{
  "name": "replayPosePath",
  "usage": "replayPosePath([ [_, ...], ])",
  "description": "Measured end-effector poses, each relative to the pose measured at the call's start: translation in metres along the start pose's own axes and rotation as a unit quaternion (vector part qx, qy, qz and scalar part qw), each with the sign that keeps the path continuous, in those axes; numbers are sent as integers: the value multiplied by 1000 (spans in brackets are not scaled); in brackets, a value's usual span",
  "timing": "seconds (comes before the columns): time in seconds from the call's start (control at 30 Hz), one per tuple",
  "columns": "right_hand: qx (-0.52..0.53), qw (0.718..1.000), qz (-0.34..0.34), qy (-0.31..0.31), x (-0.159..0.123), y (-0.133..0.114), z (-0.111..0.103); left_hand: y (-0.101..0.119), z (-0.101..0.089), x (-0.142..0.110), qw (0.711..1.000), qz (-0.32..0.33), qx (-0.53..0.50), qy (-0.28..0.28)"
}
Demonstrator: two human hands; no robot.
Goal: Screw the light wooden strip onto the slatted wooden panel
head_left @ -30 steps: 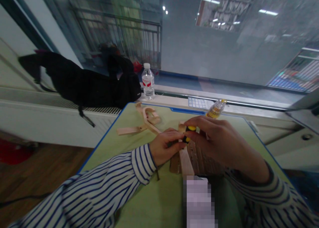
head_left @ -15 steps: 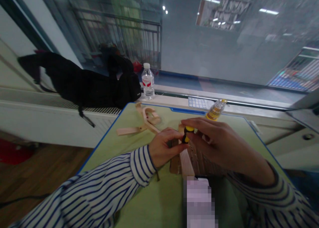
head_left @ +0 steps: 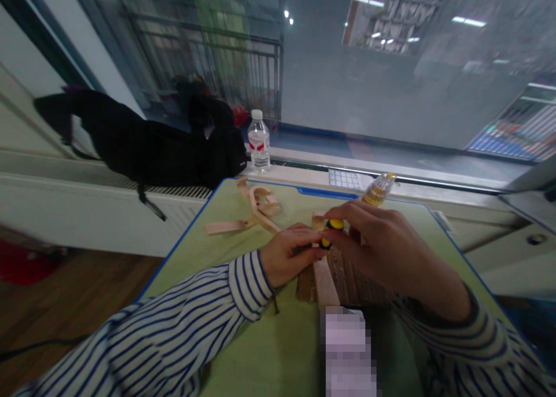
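A short yellow-and-black screwdriver (head_left: 335, 224) stands between my two hands over a strip of pale wood; its tip is hidden. My right hand (head_left: 377, 243) grips the top of its handle with thumb and fingers. From the other side, my left hand (head_left: 290, 253) pinches the lower part of the handle. Beneath them the wooden strip (head_left: 325, 284) lies on a brown corrugated cardboard piece (head_left: 354, 278). To the left rests a joined wooden assembly (head_left: 260, 209) with a curved part and flat arms.
The green table (head_left: 243, 350) has a blue edge. A clear bottle with yellow contents (head_left: 377, 190) is behind my right hand. On the sill are a water bottle (head_left: 259, 145) and a black bag (head_left: 169, 148). A blurred-out lilac object (head_left: 347, 350) is near me.
My right hand has shifted slightly and its grip has turned a little at the top of the screwdriver, whose handle now leans more to the right. My left hand stays nearly in place.
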State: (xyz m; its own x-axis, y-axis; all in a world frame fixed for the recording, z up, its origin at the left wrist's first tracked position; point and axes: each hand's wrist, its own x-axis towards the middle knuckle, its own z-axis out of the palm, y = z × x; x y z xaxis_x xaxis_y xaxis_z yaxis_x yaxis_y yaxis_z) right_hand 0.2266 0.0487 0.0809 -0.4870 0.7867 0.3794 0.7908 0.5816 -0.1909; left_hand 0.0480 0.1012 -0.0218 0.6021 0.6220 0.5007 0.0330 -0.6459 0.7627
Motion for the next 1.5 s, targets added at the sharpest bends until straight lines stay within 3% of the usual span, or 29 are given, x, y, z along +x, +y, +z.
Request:
replayPosePath([
  [0.1, 6, 1000, 10, -6, 1, 0, 0, 1, 3, -2, 998, -25, -7, 61],
  [0.2, 7, 1000, 15, -19, 1, -1, 0, 3, 4, -2, 995, -59, -7, 80],
  [0.47, 54, 998, -29, -25, -2, 0, -1, 5, 2, 0, 996, -49, -11, 68],
  [0.8, -16, 1000, -5, -10, 0, -1, -2, 0, -4, 2, 999, -3, -6, -50],
  [0.9, -16, 1000, -3, -15, 0, -1, -2, -1, -2, 1, 999, -2, -8, -38],
  [1.13, -1, 1000, 2, -24, 0, -3, -1, 1, 3, -2, 998, -32, -3, 56],
  [1.37, 89, 994, -50, -38, -5, 2, -5, 4, 0, 1, 999, -26, -1, 30],
  [1.5, 70, 996, -39, -29, -1, 4, -4, 3, -2, 2, 1000, -24, -17, -6],
])
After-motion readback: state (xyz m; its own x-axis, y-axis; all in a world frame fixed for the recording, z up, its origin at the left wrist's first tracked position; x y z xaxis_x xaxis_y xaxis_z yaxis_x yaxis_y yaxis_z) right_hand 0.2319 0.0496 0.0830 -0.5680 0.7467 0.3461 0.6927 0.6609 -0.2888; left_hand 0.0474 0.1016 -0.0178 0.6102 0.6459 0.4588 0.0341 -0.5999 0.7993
